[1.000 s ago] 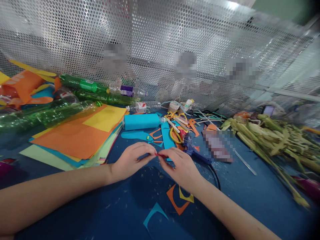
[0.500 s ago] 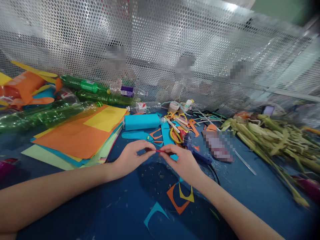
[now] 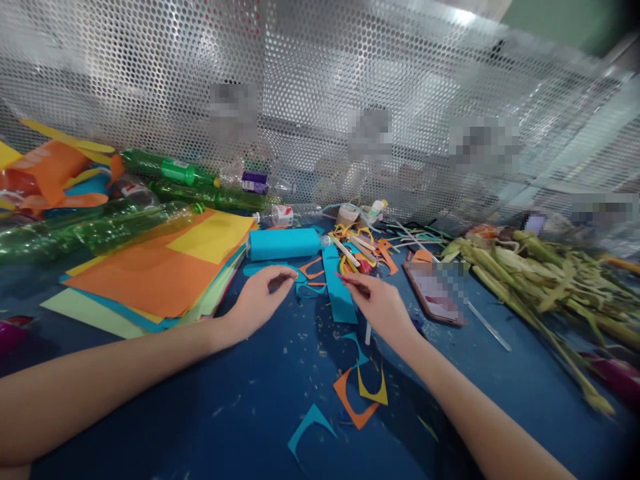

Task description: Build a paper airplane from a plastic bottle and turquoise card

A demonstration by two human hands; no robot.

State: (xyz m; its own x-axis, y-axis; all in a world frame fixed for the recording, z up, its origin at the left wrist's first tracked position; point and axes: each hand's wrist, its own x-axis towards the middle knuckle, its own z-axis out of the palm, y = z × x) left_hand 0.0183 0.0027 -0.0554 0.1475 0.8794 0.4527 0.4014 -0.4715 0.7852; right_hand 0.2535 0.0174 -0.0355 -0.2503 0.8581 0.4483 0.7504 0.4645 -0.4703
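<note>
My left hand (image 3: 263,297) is pinched near a small yellow-green piece (image 3: 296,275), which lies at its fingertips over a blue paper shape. My right hand (image 3: 377,303) pinches a small red piece (image 3: 340,275) above a blue paper strip (image 3: 339,293). The hands are apart, with the strip's left edge between them. Just behind them lies a bottle wrapped in blue paper (image 3: 285,244). Cut scraps surround the right hand, and its palm hides most of a dark blue tool on the table.
Stacked colored paper (image 3: 145,277) and green bottles (image 3: 100,227) fill the left. A phone (image 3: 435,293) and dried husks (image 3: 545,280) lie right. Orange (image 3: 355,403) and blue (image 3: 313,427) cutouts are in front. A perforated metal screen (image 3: 320,87) stands behind.
My hands have moved apart, the left one to the left and the right one slightly right and away from me. The red piece has gone with my right hand, uncovering more of the blue strip.
</note>
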